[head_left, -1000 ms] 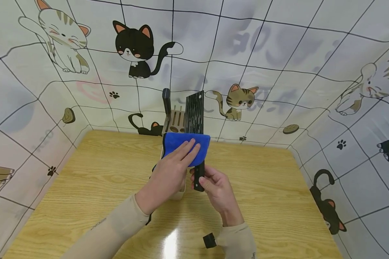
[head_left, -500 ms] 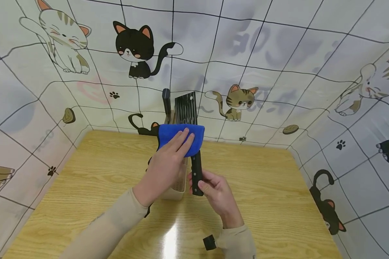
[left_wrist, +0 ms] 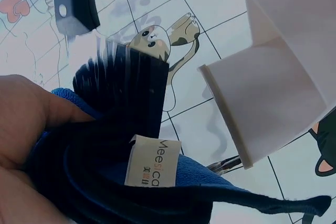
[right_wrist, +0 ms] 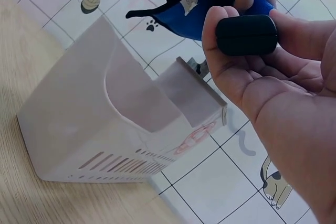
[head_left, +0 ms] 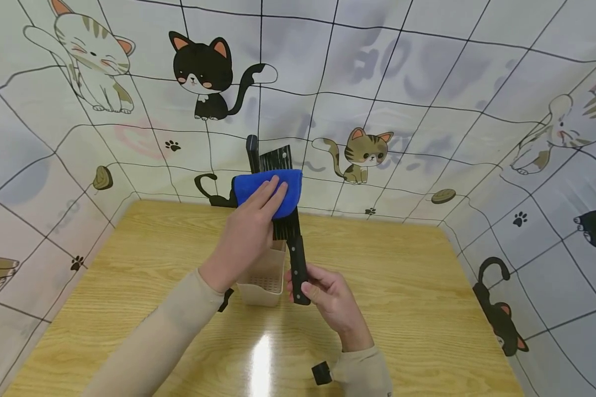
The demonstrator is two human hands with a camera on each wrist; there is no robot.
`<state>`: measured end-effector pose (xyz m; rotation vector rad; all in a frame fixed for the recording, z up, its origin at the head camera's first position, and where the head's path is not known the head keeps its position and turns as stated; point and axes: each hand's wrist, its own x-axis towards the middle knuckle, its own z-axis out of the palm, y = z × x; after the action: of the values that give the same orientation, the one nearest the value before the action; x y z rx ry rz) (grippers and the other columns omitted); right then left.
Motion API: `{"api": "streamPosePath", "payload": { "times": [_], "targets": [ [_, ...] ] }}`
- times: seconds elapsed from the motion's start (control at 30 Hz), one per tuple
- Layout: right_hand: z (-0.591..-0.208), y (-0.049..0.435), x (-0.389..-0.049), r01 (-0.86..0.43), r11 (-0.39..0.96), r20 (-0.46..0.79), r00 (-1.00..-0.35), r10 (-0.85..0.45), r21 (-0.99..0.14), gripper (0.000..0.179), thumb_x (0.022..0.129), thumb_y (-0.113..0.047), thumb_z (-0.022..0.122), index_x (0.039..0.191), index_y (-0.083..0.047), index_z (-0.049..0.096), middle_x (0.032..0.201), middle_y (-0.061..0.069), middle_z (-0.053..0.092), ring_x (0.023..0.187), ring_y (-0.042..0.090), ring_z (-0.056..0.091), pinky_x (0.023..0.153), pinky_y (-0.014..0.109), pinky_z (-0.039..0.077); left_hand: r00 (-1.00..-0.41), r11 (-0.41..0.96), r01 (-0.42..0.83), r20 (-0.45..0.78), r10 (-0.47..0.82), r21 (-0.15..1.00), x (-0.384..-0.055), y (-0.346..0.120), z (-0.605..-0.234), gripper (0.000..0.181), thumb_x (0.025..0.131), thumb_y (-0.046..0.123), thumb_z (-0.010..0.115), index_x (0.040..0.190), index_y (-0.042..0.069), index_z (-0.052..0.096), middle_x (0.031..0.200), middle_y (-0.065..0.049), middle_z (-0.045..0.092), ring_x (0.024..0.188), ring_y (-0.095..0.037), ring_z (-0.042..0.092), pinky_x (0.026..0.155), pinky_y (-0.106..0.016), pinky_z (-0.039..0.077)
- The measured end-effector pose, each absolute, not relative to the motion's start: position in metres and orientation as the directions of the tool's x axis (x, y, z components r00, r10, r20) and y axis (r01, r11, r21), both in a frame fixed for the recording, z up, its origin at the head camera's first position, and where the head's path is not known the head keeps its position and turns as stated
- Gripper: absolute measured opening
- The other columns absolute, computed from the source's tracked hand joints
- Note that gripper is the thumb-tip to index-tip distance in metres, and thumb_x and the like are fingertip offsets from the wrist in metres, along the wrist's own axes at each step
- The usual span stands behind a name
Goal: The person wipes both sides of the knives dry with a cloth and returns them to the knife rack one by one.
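In the head view, my right hand (head_left: 330, 295) grips the black handle of a cleaver (head_left: 298, 270), blade pointing up and leaning left. My left hand (head_left: 240, 237) holds a folded blue cloth (head_left: 289, 190) against the upper blade, with fingers laid over it. Bare blade shows above and below the cloth. The left wrist view shows the cloth's dark edging and white tag (left_wrist: 153, 162) beside the dark striped blade (left_wrist: 142, 87). From the right wrist, the handle's butt end (right_wrist: 247, 35) sits between my thumb and curled fingers.
A pale plastic knife holder (head_left: 260, 293) with slotted sides stands on the wooden table (head_left: 387, 286), behind and left of the cleaver. Another black knife handle (head_left: 253, 151) rises behind the cloth. A cat-print wall covering (head_left: 427, 138) encloses the back and sides.
The cloth has moved up and left along the blade with my left hand, exposing the blade near the handle. The cleaver has tilted left, its handle slightly lower.
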<state>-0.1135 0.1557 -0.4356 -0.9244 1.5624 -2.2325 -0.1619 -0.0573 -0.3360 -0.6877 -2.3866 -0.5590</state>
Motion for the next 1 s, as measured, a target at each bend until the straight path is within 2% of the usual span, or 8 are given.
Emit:
{"api": "streamPosePath", "payload": {
  "times": [0.2, 0.43, 0.53, 0.73, 1.0],
  "targets": [
    [-0.436, 0.159, -0.112, -0.139, -0.340, 0.316, -0.773, -0.549, -0.930, 0.042, 0.106, 0.003, 0.049, 0.143, 0.023, 0.042, 0.121, 0.004, 0.071, 0.104, 0.013, 0.068, 0.088, 0.033, 0.062, -0.706, 0.781, 0.575, 0.630, 0.323, 0.245, -0.170, -0.059, -0.329, 0.055, 0.095, -0.010, 0.057, 0.149, -0.001, 0.053, 0.155, -0.021, 0.049, 0.143, -0.036, 0.049, 0.111, -0.048, 0.048],
    [-0.435, 0.160, -0.111, -0.143, -0.316, 0.306, -0.768, -0.563, -0.938, 0.042, 0.105, 0.004, 0.050, 0.142, 0.023, 0.043, 0.119, 0.004, 0.072, 0.102, 0.013, 0.070, 0.087, 0.032, 0.062, -0.737, 0.805, 0.532, 0.611, 0.289, 0.261, -0.178, -0.064, -0.319, 0.060, 0.093, -0.010, 0.059, 0.151, 0.002, 0.051, 0.156, -0.019, 0.048, 0.144, -0.035, 0.047, 0.105, -0.051, 0.052],
    [-0.434, 0.160, -0.111, -0.148, -0.310, 0.307, -0.767, -0.564, -0.939, 0.042, 0.105, 0.005, 0.050, 0.141, 0.023, 0.044, 0.119, 0.003, 0.072, 0.102, 0.013, 0.070, 0.087, 0.032, 0.062, -0.745, 0.804, 0.530, 0.600, 0.290, 0.270, -0.179, -0.065, -0.317, 0.062, 0.093, -0.010, 0.058, 0.153, 0.002, 0.049, 0.158, -0.019, 0.046, 0.146, -0.034, 0.046, 0.107, -0.050, 0.051],
    [-0.434, 0.157, -0.110, -0.164, -0.313, 0.319, -0.772, -0.550, -0.936, 0.041, 0.105, 0.005, 0.048, 0.143, 0.021, 0.044, 0.119, 0.004, 0.071, 0.103, 0.013, 0.068, 0.086, 0.037, 0.063, -0.731, 0.790, 0.558, 0.600, 0.323, 0.254, -0.173, -0.063, -0.324, 0.059, 0.094, -0.010, 0.056, 0.152, 0.000, 0.050, 0.157, -0.020, 0.046, 0.145, -0.035, 0.046, 0.111, -0.047, 0.048],
    [-0.434, 0.154, -0.110, -0.150, -0.349, 0.327, -0.781, -0.531, -0.925, 0.039, 0.106, 0.004, 0.046, 0.142, 0.019, 0.046, 0.118, 0.005, 0.070, 0.102, 0.014, 0.067, 0.086, 0.033, 0.062, -0.725, 0.787, 0.569, 0.597, 0.343, 0.239, -0.165, -0.057, -0.336, 0.058, 0.094, -0.009, 0.058, 0.150, 0.001, 0.052, 0.156, -0.019, 0.048, 0.143, -0.033, 0.049, 0.103, -0.044, 0.054]
  ]
}}
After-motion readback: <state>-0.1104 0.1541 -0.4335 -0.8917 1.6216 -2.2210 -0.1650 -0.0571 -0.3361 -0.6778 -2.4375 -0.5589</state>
